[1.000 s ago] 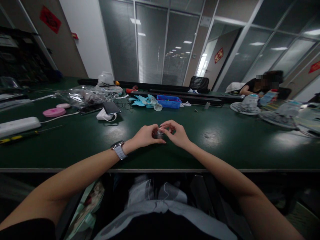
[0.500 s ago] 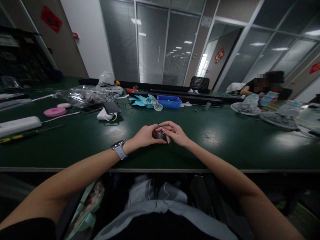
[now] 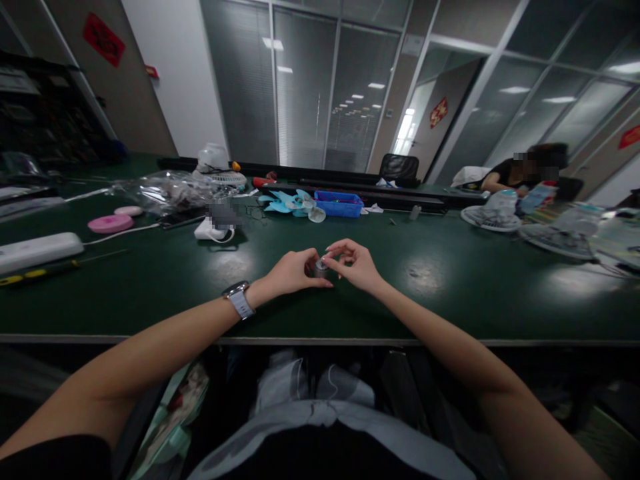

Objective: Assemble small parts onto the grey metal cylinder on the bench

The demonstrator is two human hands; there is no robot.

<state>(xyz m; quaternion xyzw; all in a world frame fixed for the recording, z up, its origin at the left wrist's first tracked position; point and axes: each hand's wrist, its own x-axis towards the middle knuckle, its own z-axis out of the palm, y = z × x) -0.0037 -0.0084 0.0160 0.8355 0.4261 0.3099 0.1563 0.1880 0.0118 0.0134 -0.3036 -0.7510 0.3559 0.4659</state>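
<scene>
My left hand (image 3: 295,272) is curled around a small round metal part (image 3: 321,268), thumb on the near side and fingers on the far side. The part is squat and grey, with a lighter top; the fingers cover much of it. Over its top, my right hand (image 3: 356,265) holds thumb and forefinger pinched together, the other fingers bent. Whatever lies in that pinch is too small to make out. Both hands are just above or on the green table (image 3: 380,313), in the middle.
Beyond the hands stand a blue bin (image 3: 339,204) and light-blue fan blades (image 3: 290,202). A white adapter (image 3: 213,231), pink discs (image 3: 111,223), a power strip (image 3: 40,252) and a screwdriver (image 3: 40,272) lie left. Fan parts (image 3: 493,215) and another person (image 3: 520,175) are at right.
My right hand has lifted slightly and drawn its fingers from around the metal part into a pinch at its top. More of the part's top now shows. My left hand stays in place.
</scene>
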